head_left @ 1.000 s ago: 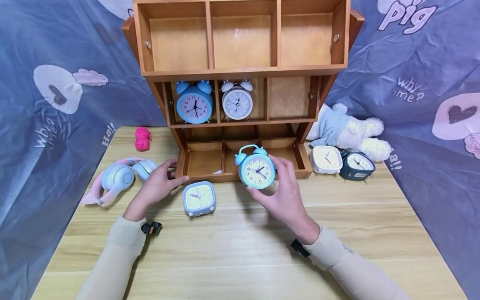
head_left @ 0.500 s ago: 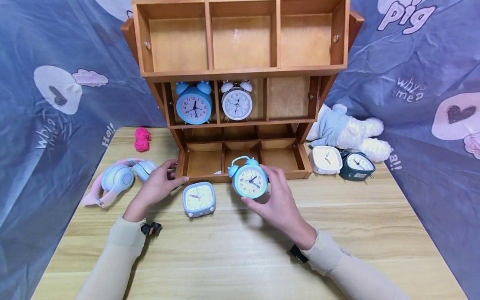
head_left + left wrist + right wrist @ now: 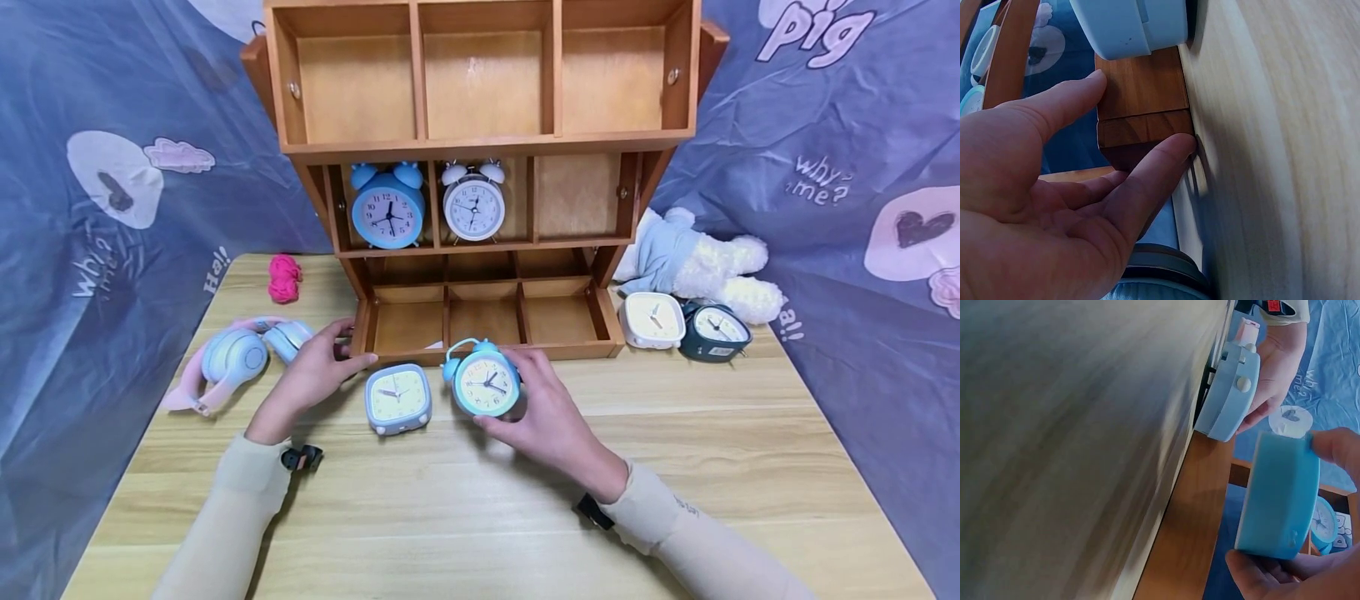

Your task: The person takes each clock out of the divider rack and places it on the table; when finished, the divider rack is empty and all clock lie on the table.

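Over at nine o'clock from the round light-blue alarm clock [image 3: 487,385], pink-and-blue headphones [image 3: 236,355] lie on the wooden table [image 3: 465,517], with a bright pink bundle [image 3: 285,279] at ten. Just beside the headphones, the left hand [image 3: 321,367] pinches the seven-o'clock corner of the brown wooden shelf [image 3: 491,143], thumb at the front edge, fingers at the outer end. A blue twin-bell clock [image 3: 388,215] stands toward eleven, in the middle row's first compartment; beneath it on the table, at nine and nearer, a square grey-blue clock [image 3: 399,398] rests just before the shelf. In the next compartment, at twelve, stands a white twin-bell clock [image 3: 475,208]. Then comes the round clock itself, held off the table before the shelf's bottom row; the right hand [image 3: 551,417], at its four o'clock, pinches it between thumb and fingers. Farther along, a white square clock [image 3: 652,320] sits between two and three, a white plush toy [image 3: 711,265] lies at two, and a dark green clock [image 3: 716,332] at three.
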Tool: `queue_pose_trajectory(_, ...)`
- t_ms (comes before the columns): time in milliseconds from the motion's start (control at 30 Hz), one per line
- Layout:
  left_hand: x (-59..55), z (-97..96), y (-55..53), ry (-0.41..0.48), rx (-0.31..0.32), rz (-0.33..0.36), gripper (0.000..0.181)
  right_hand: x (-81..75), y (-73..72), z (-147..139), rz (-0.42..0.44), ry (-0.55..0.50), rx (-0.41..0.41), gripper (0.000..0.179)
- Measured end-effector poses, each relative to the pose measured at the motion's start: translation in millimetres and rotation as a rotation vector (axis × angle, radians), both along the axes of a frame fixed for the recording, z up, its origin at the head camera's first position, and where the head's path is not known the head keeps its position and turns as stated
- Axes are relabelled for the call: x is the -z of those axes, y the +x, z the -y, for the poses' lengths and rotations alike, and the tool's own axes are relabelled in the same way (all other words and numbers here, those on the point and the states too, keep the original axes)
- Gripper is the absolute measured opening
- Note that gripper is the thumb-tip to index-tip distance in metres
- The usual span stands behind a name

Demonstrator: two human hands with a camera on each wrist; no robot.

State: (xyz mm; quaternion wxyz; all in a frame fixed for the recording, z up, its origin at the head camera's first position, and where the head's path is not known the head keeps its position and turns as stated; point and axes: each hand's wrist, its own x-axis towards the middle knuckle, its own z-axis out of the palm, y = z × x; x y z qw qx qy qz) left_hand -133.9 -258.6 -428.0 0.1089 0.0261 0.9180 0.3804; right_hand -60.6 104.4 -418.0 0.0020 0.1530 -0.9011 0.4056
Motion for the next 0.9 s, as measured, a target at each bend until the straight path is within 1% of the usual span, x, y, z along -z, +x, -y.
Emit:
queue_pose_trajectory(100,0.6,0.7,0.6,-0.004,0.002,-0.006,0.083,3.1,0.6,0,0.008,0.016,-0.023,0.096)
queue_pose_trajectory(267,1.4,1.6,0.4,-0.001,0.002,-0.004,0.083,6.4,1.0,1,0.049,0.045,-0.059,0.094)
queue_pose_trajectory(433,1.2,1.0,-0.8,0.020,0.002,0.005,0.083,9.3,-0.8,2,0.084,0.066,-0.085,0.092)
queue_pose_trajectory(533,1.5,0.6,-1.2,0.028,0.003,0.007,0.082,11.1,-3.0,3,0.102,0.071,-0.090,0.092)
queue_pose_trajectory(733,1.6,0.5,-1.1,0.015,0.000,0.008,0.083,14.9,-8.3,5,0.141,0.077,-0.082,0.092)
queue_pose_trajectory(900,2.2,0.8,-0.9,0.015,-0.001,0.005,0.083,16.2,-10.3,7,0.156,0.084,-0.089,0.092)
